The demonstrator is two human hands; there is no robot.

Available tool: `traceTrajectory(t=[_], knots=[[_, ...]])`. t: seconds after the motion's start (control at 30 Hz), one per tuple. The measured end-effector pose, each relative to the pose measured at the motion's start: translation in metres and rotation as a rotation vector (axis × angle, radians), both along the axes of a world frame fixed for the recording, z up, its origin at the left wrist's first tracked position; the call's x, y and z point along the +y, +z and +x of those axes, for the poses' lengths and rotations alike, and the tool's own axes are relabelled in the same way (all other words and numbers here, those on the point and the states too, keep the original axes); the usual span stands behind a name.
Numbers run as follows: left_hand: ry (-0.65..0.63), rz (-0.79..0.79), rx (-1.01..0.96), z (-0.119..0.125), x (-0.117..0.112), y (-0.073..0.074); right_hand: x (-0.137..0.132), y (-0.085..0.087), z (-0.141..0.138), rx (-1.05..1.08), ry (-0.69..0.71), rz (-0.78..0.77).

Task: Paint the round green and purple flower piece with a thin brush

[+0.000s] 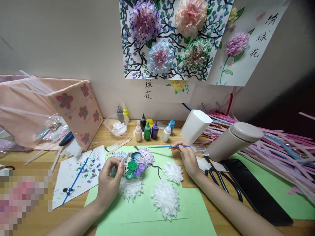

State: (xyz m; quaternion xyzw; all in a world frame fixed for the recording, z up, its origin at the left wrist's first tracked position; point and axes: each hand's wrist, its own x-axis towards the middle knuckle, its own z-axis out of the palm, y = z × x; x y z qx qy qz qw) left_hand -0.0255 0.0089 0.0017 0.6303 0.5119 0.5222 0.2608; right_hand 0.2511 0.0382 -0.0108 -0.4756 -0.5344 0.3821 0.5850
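My left hand (pixel 111 178) is closed on a small clear paint palette (pixel 134 165) holding green, purple and blue paint, tilted above a green paper sheet (pixel 147 209). My right hand (pixel 187 157) pinches a thin blue-handled brush (pixel 167 147) that points left over the sheet. On the sheet lie three white tissue-paper flowers (pixel 166 197) and a purple-tinted flower (pixel 147 156) beside the palette. Just beyond the sheet stands a row of small paint bottles (pixel 154 130).
A white paper cup (pixel 195 126) and a beige flask (pixel 233 140) stand to the right, with black scissors (pixel 218 175) and a pile of pink straws (pixel 278 147). At left lie a spattered white paper with a second blue brush (pixel 78 175), a clear bowl (pixel 116 124) and a flowered pink box (pixel 78 111).
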Motion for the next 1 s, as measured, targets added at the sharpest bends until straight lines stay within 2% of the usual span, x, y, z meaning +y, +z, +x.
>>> traceTrajectory(t=[0.1,0.23,0.37,0.73,0.87,1.0], knots=[[0.004,-0.013,-0.007,0.001,0.001,0.001,0.0,-0.001,0.0,-0.027,0.013,-0.025],[0.023,-0.033,-0.012,0.002,0.0,0.001,-0.005,0.0,0.0,0.044,-0.099,0.086],[0.05,-0.057,0.0,0.002,0.0,0.001,-0.018,0.005,-0.004,0.098,-0.05,0.173],[0.052,-0.068,-0.043,0.003,0.0,0.0,-0.047,0.024,-0.017,-0.374,0.192,0.425],[0.05,-0.063,-0.048,0.003,0.001,0.0,-0.049,0.03,-0.022,-0.45,0.22,0.523],[0.048,-0.062,-0.057,0.003,0.001,0.0,-0.049,0.033,-0.026,-0.471,0.269,0.532]])
